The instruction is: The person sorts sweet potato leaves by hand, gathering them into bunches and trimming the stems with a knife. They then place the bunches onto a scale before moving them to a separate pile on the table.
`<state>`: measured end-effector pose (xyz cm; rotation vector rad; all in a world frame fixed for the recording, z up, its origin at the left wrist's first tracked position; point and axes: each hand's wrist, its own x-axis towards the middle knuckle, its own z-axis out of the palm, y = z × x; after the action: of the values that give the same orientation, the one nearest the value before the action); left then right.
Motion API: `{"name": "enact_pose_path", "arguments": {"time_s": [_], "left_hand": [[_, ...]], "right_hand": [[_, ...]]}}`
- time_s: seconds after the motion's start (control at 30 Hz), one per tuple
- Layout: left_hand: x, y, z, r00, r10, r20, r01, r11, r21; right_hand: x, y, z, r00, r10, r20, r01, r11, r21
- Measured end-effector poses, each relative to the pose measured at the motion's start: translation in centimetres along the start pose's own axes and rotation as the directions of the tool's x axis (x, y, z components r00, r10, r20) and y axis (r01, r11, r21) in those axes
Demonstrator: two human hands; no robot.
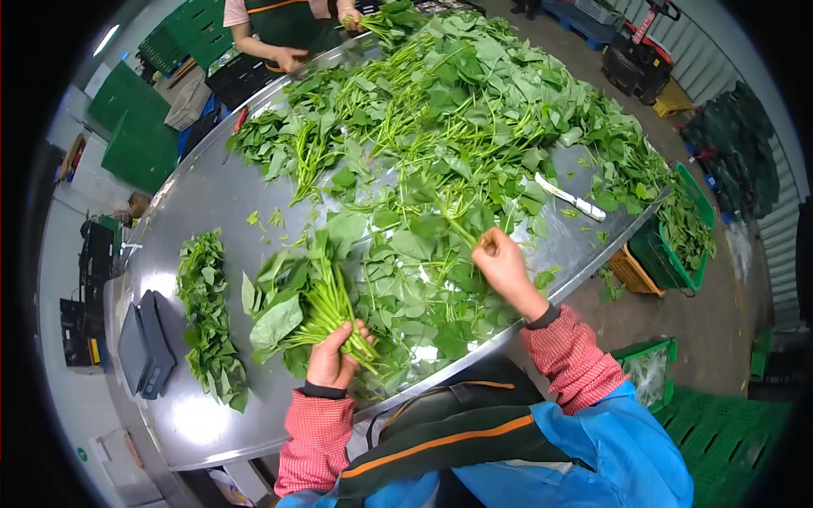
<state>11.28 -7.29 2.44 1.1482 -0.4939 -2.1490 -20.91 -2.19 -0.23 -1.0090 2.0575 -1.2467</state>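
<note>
My left hand [334, 356] is closed around the stems of a bunch of leafy greens [326, 296], whose leaves fan out up and to the left. Some way to the right, my right hand [500, 260] pinches a leafy stem [457, 227] that points up and left; its leafy end is blurred. Loose leaves and stems [419, 288] lie on the metal table [279, 199] between and beneath my hands. A large heap of greens [474, 102] covers the far side. Right of the heap's near edge rests a knife [569, 196] with a pale handle.
A row of greens [207, 317] lies at the left, beside a dark flat device [146, 343]. Across the table stands another person [292, 34], one hand on greens. A green crate [690, 229] with leaves stands off the right edge, and a pallet jack [639, 51] is behind.
</note>
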Motion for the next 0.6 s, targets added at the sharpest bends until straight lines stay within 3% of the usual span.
{"name": "enact_pose_path", "arguments": {"time_s": [0.1, 0.23, 0.33, 0.47, 0.57, 0.6], "left_hand": [[0.3, -0.9, 3.2, 0.994, 0.000, 0.108, 0.001, 1.000, -0.017], [1.2, -2.9, 4.8, 0.996, 0.020, 0.086, -0.015, 0.999, -0.049], [0.9, -3.6, 5.4, 1.000, 0.020, 0.025, -0.018, 0.997, -0.070], [0.9, -4.2, 4.9, 1.000, 0.004, -0.004, -0.004, 0.993, -0.114], [0.5, -4.2, 5.1, 1.000, 0.012, 0.011, -0.010, 0.993, -0.119], [0.5, -4.2, 5.3, 1.000, 0.020, 0.009, -0.018, 0.992, -0.125]], "right_hand": [[-1.3, -0.1, 2.5, 0.996, -0.045, 0.071, 0.026, 0.969, 0.246], [-3.8, -3.2, 3.7, 0.955, -0.291, -0.051, 0.292, 0.956, 0.004], [-4.9, -4.6, 3.8, 0.817, -0.575, -0.047, 0.551, 0.802, -0.231], [-5.2, -5.2, 3.6, 0.617, -0.784, 0.063, 0.767, 0.581, -0.273], [-4.9, -5.2, 3.7, 0.542, -0.838, 0.070, 0.824, 0.513, -0.243], [-4.8, -5.2, 3.6, 0.557, -0.828, 0.067, 0.811, 0.525, -0.259]]}}
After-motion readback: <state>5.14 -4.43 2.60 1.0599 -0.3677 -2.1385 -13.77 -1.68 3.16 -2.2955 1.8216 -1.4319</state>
